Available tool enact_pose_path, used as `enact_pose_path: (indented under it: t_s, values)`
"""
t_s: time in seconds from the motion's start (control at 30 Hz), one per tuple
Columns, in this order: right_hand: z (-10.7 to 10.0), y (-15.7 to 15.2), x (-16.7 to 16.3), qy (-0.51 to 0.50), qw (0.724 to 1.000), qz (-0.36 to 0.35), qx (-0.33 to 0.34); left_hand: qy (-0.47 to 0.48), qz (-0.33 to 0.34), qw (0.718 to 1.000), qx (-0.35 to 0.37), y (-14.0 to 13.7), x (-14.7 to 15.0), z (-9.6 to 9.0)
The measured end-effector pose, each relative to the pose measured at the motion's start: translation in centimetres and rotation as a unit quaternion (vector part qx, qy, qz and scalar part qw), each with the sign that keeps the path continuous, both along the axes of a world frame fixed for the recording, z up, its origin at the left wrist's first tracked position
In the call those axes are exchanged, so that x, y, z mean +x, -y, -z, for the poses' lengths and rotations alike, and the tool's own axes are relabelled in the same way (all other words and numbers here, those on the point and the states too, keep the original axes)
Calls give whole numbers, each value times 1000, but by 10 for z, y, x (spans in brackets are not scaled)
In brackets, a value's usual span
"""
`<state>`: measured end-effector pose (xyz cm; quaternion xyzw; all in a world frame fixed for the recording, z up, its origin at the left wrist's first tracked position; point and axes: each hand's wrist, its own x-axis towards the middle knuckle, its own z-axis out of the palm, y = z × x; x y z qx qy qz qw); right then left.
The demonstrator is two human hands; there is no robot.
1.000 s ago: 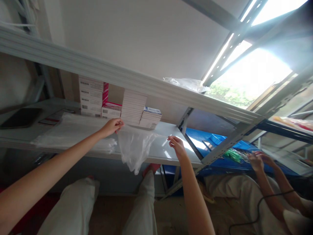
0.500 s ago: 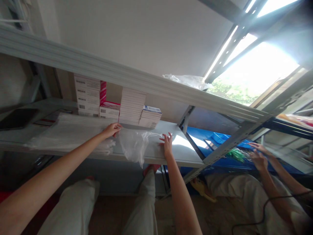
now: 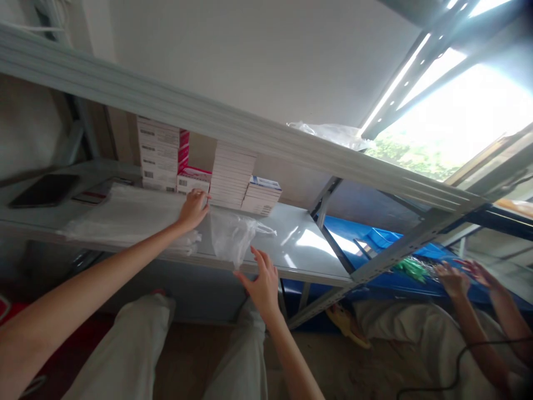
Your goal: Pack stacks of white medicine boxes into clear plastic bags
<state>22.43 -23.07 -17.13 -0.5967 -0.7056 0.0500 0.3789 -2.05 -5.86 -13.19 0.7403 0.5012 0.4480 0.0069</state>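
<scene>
I see the left hand raised over the lower shelf, its fingers narrowed to a pinch on the top edge of a clear plastic bag. The bag hangs there, rumpled, just in front of the boxes, its bottom tip dropping towards the shelf's front edge and a thin twist of film trailing off to the right. I judge that the pinch sits so high because film this limp needs holding at an edge if the rest is to hang free.

The right hand is at the bag's lower tip, thumb and fingers spread wide. The thumb comes right up to the film, but I cannot tell from here whether it touches. It seems placed to steady the loose end.

Left of the bag, a flat pile of clear plastic lies along the front of the shelf, probably to stay within easy reach. Behind it, the barcoded cartons are stacked upright beside a tall white stack and a lower blue-topped stack, presumably set at the back so that the front stays workable. A dark tablet lies flat at the far left, well apart from both hands.
</scene>
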Motion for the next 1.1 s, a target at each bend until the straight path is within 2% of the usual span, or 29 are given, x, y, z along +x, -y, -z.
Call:
enact_pose_path:
  t_s: [0.1, 0.2, 0.3, 0.47, 0.63, 0.73, 0.93, 1.1]
  values:
    - [4, 2, -11, 26, 999, 21, -17, -113, 56, 992, 26, 36, 3, -10]
    - [6, 0, -19, 20, 999, 21, -27, -243, 152, 958, 24, 67, 1, -9]
    - [4, -1, -26, 2, 1000, 16, -17, -316, 212, 923, 64, 82, -6, -2]
    - [0, -4, -32, -43, 999, 5, 3, -423, 170, 881, 129, 85, -11, 1]
    - [2, -11, -29, -136, 990, -21, 29, -488, 145, 835, 210, 83, -6, -2]
    - [4, -15, -21, -174, 984, -25, 32, -478, 151, 839, 211, 78, -12, 3]
    - [11, -29, 16, -223, 974, 17, 45, -392, 138, 887, 204, 65, -43, 11]
    - [12, -45, 53, -238, 970, 37, 30, -348, 165, 908, 166, 64, -67, 10]
